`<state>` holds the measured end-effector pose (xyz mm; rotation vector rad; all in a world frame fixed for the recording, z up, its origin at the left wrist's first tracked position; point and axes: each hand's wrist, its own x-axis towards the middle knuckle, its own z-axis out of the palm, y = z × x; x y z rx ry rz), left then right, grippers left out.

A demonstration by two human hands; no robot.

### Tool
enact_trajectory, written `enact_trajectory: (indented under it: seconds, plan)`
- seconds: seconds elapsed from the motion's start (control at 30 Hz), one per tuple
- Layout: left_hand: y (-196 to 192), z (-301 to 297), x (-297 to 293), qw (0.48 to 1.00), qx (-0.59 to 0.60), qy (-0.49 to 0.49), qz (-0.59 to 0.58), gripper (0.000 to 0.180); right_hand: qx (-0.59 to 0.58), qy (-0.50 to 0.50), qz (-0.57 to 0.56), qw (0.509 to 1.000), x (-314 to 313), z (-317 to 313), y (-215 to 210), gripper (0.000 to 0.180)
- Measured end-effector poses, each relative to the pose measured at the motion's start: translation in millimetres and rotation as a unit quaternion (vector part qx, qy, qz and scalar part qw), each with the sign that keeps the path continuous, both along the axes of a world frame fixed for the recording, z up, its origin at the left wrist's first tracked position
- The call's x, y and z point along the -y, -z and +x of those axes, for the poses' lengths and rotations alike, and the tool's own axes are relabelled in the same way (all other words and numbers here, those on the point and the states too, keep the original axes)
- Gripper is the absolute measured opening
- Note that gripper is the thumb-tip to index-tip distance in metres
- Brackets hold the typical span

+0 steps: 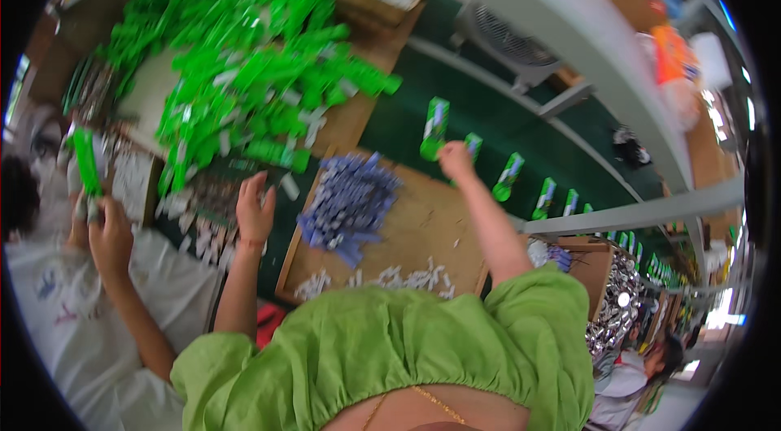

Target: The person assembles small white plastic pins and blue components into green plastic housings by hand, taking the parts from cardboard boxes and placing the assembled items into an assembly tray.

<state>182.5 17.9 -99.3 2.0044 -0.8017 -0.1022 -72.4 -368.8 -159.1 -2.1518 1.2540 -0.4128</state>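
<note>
My right hand reaches out over the dark green conveyor belt, fingers curled at the lower end of a green tube. Motion blur hides whether it grips that tube. A second green tube lies just behind the hand, and more tubes trail to the right along the belt. My left hand is raised with fingers apart and holds nothing. It hovers between the big heap of green tubes and a pile of blue-violet pieces on a wooden tray.
A co-worker at left holds a green tube upright in both hands. White caps lie along the tray's near edge. A grey metal frame arches overhead, a fan behind it. Another person sits at the lower right.
</note>
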Motion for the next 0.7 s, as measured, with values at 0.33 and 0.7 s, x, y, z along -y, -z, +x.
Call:
enact_trajectory:
  seconds: [0.33, 0.7]
  plan:
    - [28.8, -15.1, -77.3, 0.991, 0.002, -0.025, 0.134, 0.026, -0.018, 0.039, -0.011, 0.999, 5.9, 32.3, 44.6, 0.038]
    - [42.1, 22.6, 34.3, 0.968, 0.174, 0.054, 0.172, 0.027, 0.122, 0.009, 0.095, 0.988, -146.2, -70.5, -4.3, 0.018]
